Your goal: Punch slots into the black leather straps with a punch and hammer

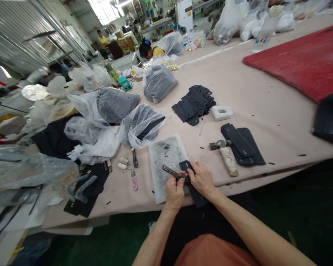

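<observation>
My left hand (175, 191) is closed around a dark metal punch-like rod (170, 171), whose far end points up and left. My right hand (202, 178) has its fingers bent over a flat black leather-like piece (195, 195) and grips it by its edge. That piece lies across the right edge of a pale, worn board (158, 186) strewn with small black scraps. Right of my hands, a hammer (226, 159) with a wrapped white handle rests beside and partly on a stack of black pieces (245, 147). Where the rod meets the piece is hidden by my fingers.
A heap of black pieces (195, 101) and a white block (221, 113) lie farther back. Pink-handled snips (134, 180) and plastic bags (141, 125) are on the left. A red sheet (302, 55) covers the back right. Another person (152, 50) bends over the far side.
</observation>
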Available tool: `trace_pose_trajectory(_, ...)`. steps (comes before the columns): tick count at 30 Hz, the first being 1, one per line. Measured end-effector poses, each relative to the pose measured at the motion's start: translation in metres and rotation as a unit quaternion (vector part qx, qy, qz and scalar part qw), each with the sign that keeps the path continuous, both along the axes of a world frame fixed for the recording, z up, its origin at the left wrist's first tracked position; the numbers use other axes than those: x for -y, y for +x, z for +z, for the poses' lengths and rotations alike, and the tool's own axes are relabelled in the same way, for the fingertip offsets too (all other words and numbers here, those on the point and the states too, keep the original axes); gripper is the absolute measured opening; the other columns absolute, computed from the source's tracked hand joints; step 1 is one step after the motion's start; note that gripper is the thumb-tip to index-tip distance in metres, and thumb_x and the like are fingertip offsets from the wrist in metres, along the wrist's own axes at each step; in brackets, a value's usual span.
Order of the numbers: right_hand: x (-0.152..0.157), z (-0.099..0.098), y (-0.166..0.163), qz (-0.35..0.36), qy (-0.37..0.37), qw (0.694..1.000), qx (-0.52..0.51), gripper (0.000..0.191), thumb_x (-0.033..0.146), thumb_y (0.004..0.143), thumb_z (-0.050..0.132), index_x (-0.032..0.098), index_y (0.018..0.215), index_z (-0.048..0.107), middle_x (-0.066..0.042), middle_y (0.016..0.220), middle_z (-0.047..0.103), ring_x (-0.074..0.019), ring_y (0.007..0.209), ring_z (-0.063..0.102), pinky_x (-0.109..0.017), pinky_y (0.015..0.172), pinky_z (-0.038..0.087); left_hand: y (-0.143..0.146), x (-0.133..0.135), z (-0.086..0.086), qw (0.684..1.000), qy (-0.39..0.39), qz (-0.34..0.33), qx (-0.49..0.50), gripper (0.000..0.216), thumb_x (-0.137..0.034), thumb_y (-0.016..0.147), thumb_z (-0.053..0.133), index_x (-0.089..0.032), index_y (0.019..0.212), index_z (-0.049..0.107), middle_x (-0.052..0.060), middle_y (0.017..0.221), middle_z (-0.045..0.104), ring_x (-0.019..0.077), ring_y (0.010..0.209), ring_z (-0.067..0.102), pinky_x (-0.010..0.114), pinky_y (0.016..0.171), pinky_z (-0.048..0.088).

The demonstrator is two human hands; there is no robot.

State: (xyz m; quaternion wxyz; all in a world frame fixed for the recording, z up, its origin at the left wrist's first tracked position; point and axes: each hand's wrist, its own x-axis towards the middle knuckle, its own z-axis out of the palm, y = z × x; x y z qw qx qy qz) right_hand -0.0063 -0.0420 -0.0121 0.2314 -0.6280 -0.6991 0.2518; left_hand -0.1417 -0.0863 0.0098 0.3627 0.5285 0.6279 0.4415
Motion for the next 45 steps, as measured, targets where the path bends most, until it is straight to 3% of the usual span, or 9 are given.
trace_pose_trajectory(6, 0.004, -0.005, -0.01, -0.043, 0.017, 0.999, 0.008, 0.029, 0.03, 0.095, 0.048, 0.022, 0.118, 0.064, -0.005, 0.092, 0.059, -0.0165, 0.076, 0.054, -0.027, 0.065, 0.036, -0.006, -0.037, 0.006, 0.999, 0.031, 0.032, 0.005, 0.019, -0.025, 0.087, 0.056, -0.018, 0.1, 0.068, 0.007, 0.097, 0.074, 0.0212, 0.093, 0.07, 0.035, 0.087, 0.055)
trace_pose_trajectory(11, 0.004, -0.005, -0.013, -0.05, 0.034, 0.998, -0.008, 0.028, 0.026, 0.093, 0.047, 0.02, 0.115, 0.065, -0.006, 0.092, 0.059, -0.0173, 0.08, 0.054, -0.027, 0.069, 0.037, -0.004, -0.067, 0.0, 0.999, 0.034, -0.015, 0.004, 0.017, -0.021, 0.084, 0.056, -0.02, 0.094, 0.07, 0.005, 0.092, 0.074, 0.0197, 0.087, 0.069, 0.033, 0.084, 0.055)
trace_pose_trajectory(17, 0.005, -0.005, -0.011, -0.069, 0.033, 0.996, -0.035, 0.029, 0.024, 0.089, 0.05, 0.021, 0.114, 0.064, -0.007, 0.095, 0.06, -0.0195, 0.084, 0.055, -0.029, 0.073, 0.041, -0.007, -0.065, -0.003, 0.998, 0.041, -0.042, -0.006, 0.015, -0.022, 0.084, 0.057, -0.021, 0.091, 0.07, 0.004, 0.095, 0.074, 0.0191, 0.088, 0.068, 0.033, 0.085, 0.054)
trace_pose_trajectory(23, 0.009, -0.007, -0.001, -0.006, 0.052, 0.996, -0.074, 0.036, 0.023, 0.086, 0.052, 0.018, 0.12, 0.06, -0.007, 0.099, 0.06, -0.0204, 0.09, 0.056, -0.03, 0.081, 0.044, -0.009, -0.064, -0.002, 0.999, 0.025, -0.048, -0.002, 0.016, -0.023, 0.084, 0.058, -0.02, 0.093, 0.071, 0.004, 0.094, 0.074, 0.0191, 0.09, 0.068, 0.032, 0.086, 0.055)
trace_pose_trajectory(32, 0.006, -0.006, -0.004, -0.015, 0.043, 0.997, -0.061, 0.035, 0.023, 0.088, 0.049, 0.019, 0.12, 0.062, -0.006, 0.092, 0.058, -0.0195, 0.085, 0.055, -0.028, 0.077, 0.043, -0.006, -0.063, 0.003, 0.997, 0.027, -0.062, -0.021, 0.015, -0.024, 0.085, 0.057, -0.021, 0.092, 0.07, 0.004, 0.094, 0.075, 0.0197, 0.089, 0.068, 0.034, 0.085, 0.055)
trace_pose_trajectory(45, 0.007, -0.003, -0.003, -0.013, 0.031, 0.997, -0.064, 0.034, 0.024, 0.089, 0.048, 0.019, 0.12, 0.062, -0.007, 0.094, 0.058, -0.0194, 0.086, 0.054, -0.028, 0.079, 0.043, -0.005, -0.064, -0.005, 0.993, 0.061, -0.077, -0.061, 0.017, -0.02, 0.085, 0.054, -0.021, 0.094, 0.069, 0.004, 0.092, 0.074, 0.0187, 0.087, 0.067, 0.034, 0.084, 0.054)
